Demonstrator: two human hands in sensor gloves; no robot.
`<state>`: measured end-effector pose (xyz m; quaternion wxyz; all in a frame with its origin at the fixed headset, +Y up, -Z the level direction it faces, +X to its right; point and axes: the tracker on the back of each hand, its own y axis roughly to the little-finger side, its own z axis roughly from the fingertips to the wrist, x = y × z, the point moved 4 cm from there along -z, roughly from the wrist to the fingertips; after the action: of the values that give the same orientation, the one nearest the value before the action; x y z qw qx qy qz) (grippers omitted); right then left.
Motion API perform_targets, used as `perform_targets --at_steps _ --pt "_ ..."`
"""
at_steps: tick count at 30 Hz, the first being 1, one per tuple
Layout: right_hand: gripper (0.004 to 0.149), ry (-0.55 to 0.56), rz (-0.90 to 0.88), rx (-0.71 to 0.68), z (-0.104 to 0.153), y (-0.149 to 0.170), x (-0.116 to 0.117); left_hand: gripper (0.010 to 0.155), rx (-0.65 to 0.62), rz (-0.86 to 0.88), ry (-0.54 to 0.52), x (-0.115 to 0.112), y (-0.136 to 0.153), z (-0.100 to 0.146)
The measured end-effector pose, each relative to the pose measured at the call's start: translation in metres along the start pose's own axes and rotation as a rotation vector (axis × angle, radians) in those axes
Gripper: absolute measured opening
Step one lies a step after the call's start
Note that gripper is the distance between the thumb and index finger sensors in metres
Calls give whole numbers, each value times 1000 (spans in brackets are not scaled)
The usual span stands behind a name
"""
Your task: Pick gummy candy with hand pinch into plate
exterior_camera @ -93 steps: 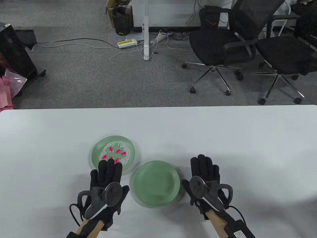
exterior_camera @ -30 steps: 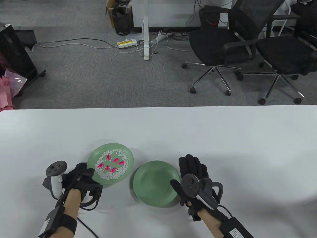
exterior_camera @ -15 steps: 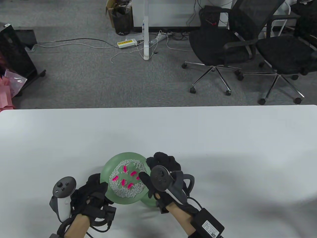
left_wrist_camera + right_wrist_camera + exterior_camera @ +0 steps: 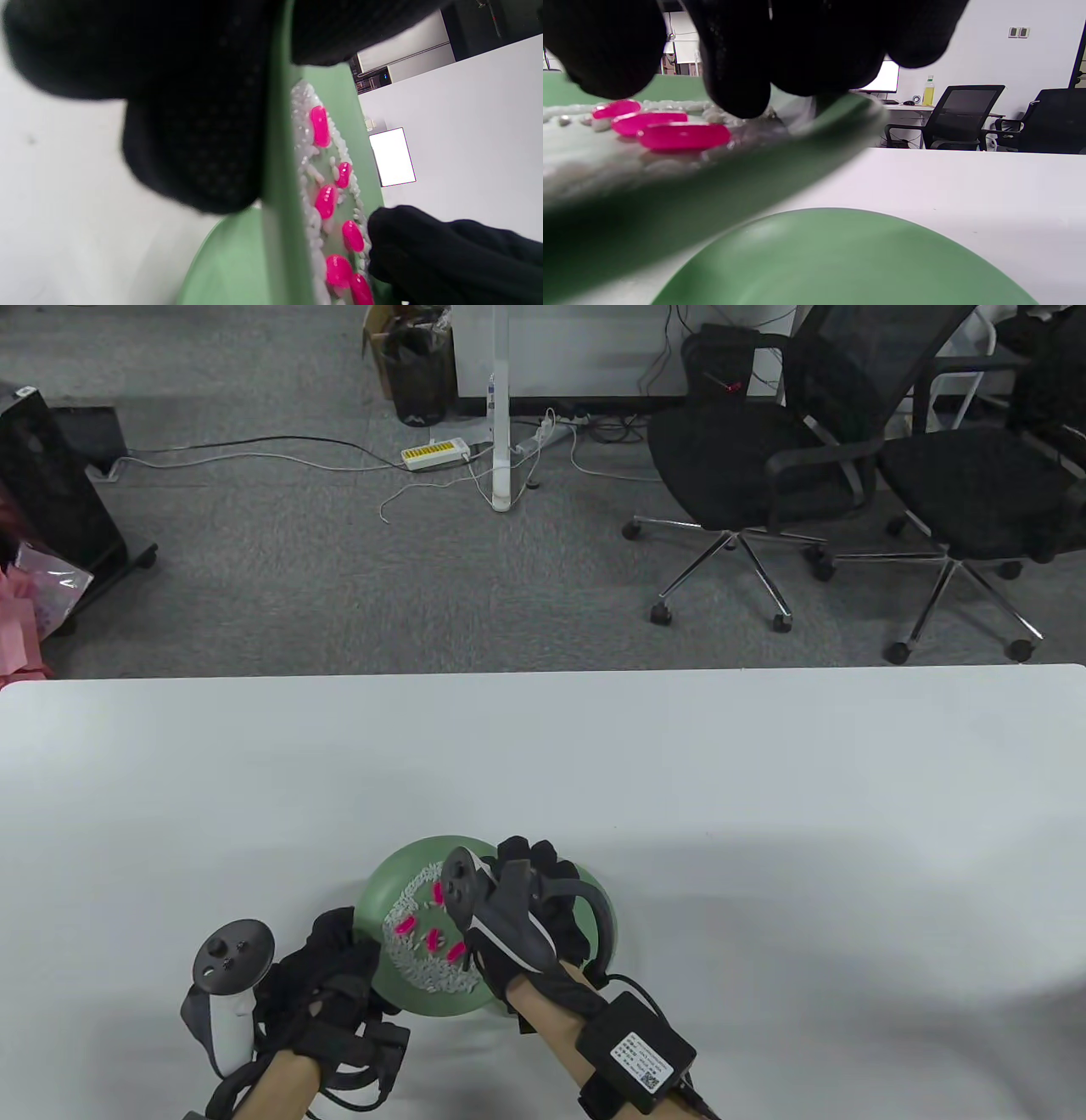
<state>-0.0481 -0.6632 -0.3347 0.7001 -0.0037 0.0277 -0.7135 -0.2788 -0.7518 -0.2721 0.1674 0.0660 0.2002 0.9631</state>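
A green plate (image 4: 382, 891) with white rice and several pink gummy candies (image 4: 434, 938) is held tilted above an empty green plate (image 4: 607, 918). My left hand (image 4: 361, 954) grips its left rim; the left wrist view shows my fingers (image 4: 191, 127) clamped on the rim (image 4: 280, 169). My right hand (image 4: 517, 867) hovers over the plate's right side. In the right wrist view one fingertip (image 4: 738, 95) touches the rice beside the gummies (image 4: 683, 135), with thumb and forefinger apart and nothing between them. The empty plate (image 4: 840, 254) lies below.
The white table (image 4: 764, 814) stretches wide around the plates. Its far edge runs across the middle of the table view. Office chairs (image 4: 764, 458) and cables lie on the floor beyond.
My left hand lifted the candy plate and carried it right, over the empty plate. My right hand moved left and rolled over the candies, fingers down onto the rice.
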Motion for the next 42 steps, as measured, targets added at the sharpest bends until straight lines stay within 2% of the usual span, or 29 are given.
perform_targets --at_steps 12,27,42 --pt "50 -20 86 -35 -2 -14 1 58 2 26 -16 1 3 -1" --pt "50 -62 75 -66 -3 -22 10 58 -1 15 -25 2 5 -2" --pt "42 -131 -102 -87 -10 -8 16 58 3 12 -25 1 9 -5"
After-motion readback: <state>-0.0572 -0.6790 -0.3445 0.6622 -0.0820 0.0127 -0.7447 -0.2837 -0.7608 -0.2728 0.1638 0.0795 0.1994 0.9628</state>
